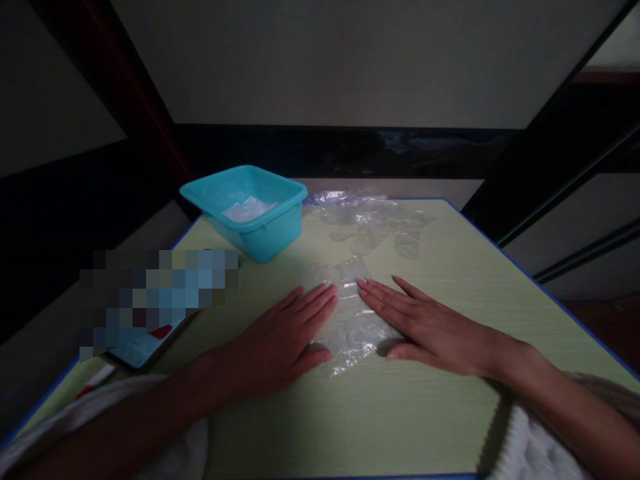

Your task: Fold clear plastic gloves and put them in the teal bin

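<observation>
Two hands, left hand (280, 340), right hand (420, 327), fingers flat on one plastic sheet (350, 320).

no readable text, labels or numbers anywhere.

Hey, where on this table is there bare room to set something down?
Bare table lies right of the right hand, out to the blue edge, and along the near edge between the forearms. It is crowded at the far left by the bin, at the far middle by the loose gloves, and between the hands on the plastic sheet.
</observation>
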`<action>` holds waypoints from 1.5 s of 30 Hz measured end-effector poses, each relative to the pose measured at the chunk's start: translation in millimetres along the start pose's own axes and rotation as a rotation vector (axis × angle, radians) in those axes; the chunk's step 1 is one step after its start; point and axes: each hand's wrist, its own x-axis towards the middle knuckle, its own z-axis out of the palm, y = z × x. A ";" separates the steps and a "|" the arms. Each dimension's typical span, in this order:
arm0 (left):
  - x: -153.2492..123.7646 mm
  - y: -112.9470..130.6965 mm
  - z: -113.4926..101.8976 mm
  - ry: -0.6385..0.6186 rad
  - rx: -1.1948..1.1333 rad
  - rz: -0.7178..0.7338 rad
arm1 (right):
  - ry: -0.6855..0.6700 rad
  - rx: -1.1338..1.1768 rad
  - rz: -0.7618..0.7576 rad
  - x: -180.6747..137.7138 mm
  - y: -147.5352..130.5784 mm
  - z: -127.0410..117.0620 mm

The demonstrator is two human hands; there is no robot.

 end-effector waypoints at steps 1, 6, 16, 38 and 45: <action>-1.6 -0.4 -0.9 -0.006 -0.001 -0.002 | 0.009 0.005 -0.002 -0.2 0.0 0.2; -6.9 -0.4 -4.7 -0.025 0.013 -0.017 | 0.027 0.019 -0.008 -0.3 0.1 -0.2; 0.2 2.0 -2.9 0.204 0.055 -0.014 | 0.067 -0.081 -0.128 2.7 0.1 -11.2; 8.2 -13.2 -0.4 0.123 0.131 -0.218 | 0.089 0.023 0.182 18.1 15.4 4.5; 7.8 -12.9 1.0 0.136 0.139 -0.232 | 0.072 0.007 0.199 18.9 14.2 4.8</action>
